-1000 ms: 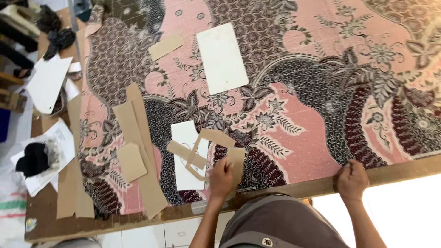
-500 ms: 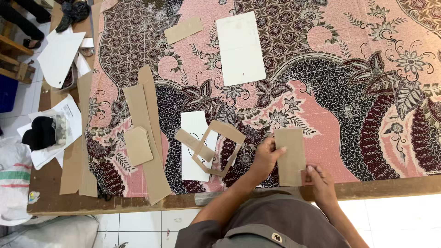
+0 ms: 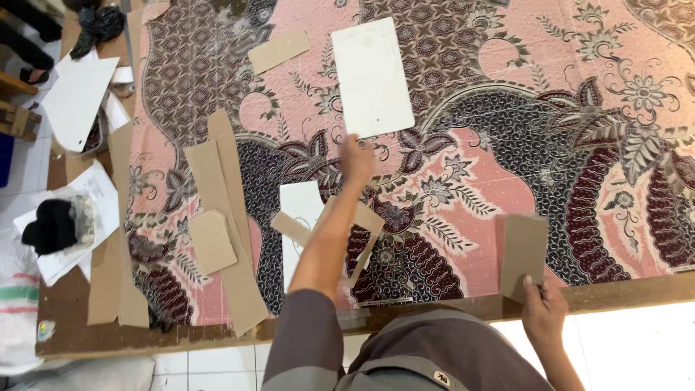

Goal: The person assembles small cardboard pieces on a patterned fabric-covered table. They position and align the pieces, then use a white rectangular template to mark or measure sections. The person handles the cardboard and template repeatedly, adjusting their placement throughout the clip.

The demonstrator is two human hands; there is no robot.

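Note:
My left hand reaches far out over the pink and brown patterned cloth. Its fingertips are at the near edge of a large white card that lies flat on the cloth; motion blur hides whether the fingers grip it. My right hand stays at the table's near edge and holds a brown cardboard rectangle by its lower edge, standing over the cloth's hem. Under my left forearm lie a smaller white card and an angular brown cardboard frame.
Long brown cardboard strips and a tag-shaped piece lie on the cloth at the left, and a small brown piece at the top. The wooden table edge runs along the front. White sheets and a black bundle sit at the far left.
My left hand let go of the brown cardboard rectangle and reached forward to the large white card. My right hand now holds the rectangle alone, further to the right.

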